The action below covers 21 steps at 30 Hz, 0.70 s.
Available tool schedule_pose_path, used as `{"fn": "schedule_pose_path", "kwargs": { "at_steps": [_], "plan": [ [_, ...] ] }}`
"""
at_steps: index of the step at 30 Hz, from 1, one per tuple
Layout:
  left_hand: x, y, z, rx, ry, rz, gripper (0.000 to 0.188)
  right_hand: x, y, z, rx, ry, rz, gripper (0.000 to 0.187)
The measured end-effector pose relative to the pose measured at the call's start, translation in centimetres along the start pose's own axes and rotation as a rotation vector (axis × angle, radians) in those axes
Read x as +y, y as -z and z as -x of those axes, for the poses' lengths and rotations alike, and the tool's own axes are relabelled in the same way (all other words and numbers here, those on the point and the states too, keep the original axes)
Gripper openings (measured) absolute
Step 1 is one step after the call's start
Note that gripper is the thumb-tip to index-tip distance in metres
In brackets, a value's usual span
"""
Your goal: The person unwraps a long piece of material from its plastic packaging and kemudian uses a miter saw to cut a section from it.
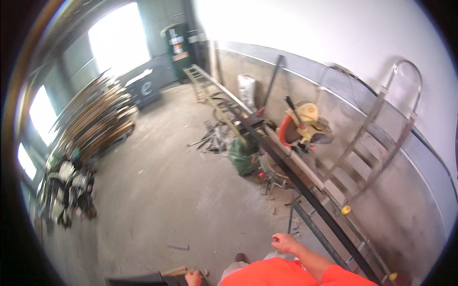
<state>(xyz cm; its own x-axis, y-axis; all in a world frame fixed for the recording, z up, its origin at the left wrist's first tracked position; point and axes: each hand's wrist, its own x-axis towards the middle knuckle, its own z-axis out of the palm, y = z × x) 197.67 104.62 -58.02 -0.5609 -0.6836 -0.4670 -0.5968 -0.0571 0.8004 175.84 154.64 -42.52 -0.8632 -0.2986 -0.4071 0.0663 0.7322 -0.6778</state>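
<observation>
**A workshop seen from above, with two hands low in the picture**

On the far left, bright windows point(40, 114) let in light. Below them sits a dark heap of junk point(67, 193) on the floor. It is blurry, so I cannot tell what is in it. Next to it, a big stack of long bars point(98, 117) leans at a slant.

The grey floor point(157, 181) fills the middle. Small scraps lie on it here and there.

At the bottom edge, the left hand point(193, 278) is low and only partly in view. It is touching the end of a piece of wood point(174, 271), which lies next to a dark flat thing point(136, 280). I cannot tell if the fingers are closed around the wood.

To the right is the orange sleeve point(286, 275). The right hand point(285, 243) reaches out above it. Its fingers are loosely curled and it holds nothing. It is near a long dark beam point(305, 190) but not touching it.

The beam runs from the back of the room down to the bottom right, across a metal bench point(300, 212). A green bag point(243, 155) sits on the floor just left of the bench. A yellow saw point(303, 124) with a red guard stands on the bench beside the beam.

On the far right, a metal ladder point(377, 138) leans on the wall point(343, 28).
</observation>
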Motion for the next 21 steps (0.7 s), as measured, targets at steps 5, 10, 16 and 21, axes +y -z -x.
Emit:
{"fn": "schedule_pose_path", "kwargs": {
  "at_steps": [5,10,16,21],
  "plan": [
    [26.1,-12.1,-20.7,-0.311,-0.376,-0.275,0.019,8.4,-1.3,-5.7,0.464,-0.27,-0.899,0.035],
    [39.1,-32.1,-30.7,-0.681,-0.766,-0.626,0.024,13.0,3.0,-10.9,0.923,-0.632,-1.73,0.039],
    [50.1,-52.9,-14.7,-0.899,-1.428,-1.461,0.057,18.2,8.4,-11.9,1.431,-0.813,-2.078,0.062],
    [57.1,-63.8,-2.8,-0.992,-1.674,-1.492,0.065,21.7,7.2,-12.4,1.616,-0.908,-2.168,0.057]
  ]
}}
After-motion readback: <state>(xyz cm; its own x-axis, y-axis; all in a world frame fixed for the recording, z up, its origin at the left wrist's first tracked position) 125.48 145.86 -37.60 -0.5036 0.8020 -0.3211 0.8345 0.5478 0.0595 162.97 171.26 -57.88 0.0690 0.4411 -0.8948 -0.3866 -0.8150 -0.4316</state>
